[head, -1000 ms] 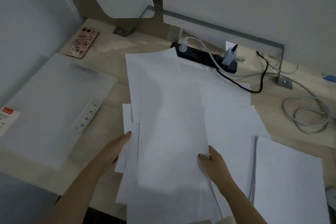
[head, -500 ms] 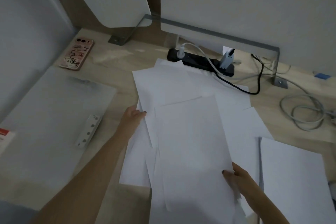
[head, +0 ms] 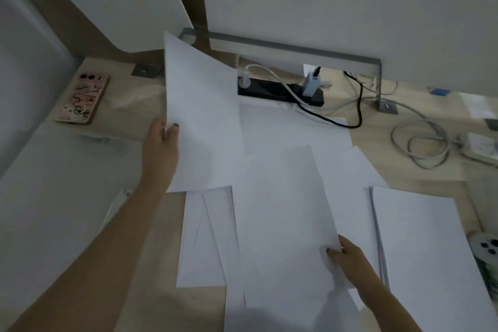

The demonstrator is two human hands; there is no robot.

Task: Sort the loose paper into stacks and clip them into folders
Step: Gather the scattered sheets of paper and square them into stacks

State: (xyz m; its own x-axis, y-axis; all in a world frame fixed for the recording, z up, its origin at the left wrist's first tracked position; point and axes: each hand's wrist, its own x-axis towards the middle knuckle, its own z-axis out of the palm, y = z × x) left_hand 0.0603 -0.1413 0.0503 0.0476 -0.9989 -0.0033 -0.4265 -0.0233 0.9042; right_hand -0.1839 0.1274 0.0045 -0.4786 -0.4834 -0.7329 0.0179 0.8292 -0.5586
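A single sheet (head: 199,121) is held raised by its left edge in the left hand (head: 161,143), thumb on top, its far corner tilted up above the surface (head: 374,143). A second sheet (head: 283,224) is pinched at its near right corner by the right hand (head: 347,253). Loose paper (head: 296,129) is spread overlapping across the middle of the surface, and a squared stack (head: 420,250) lies just to its right. A translucent folder (head: 54,197) is seen at left, a phone (head: 82,98) beyond it and a power strip (head: 280,90) at the back.
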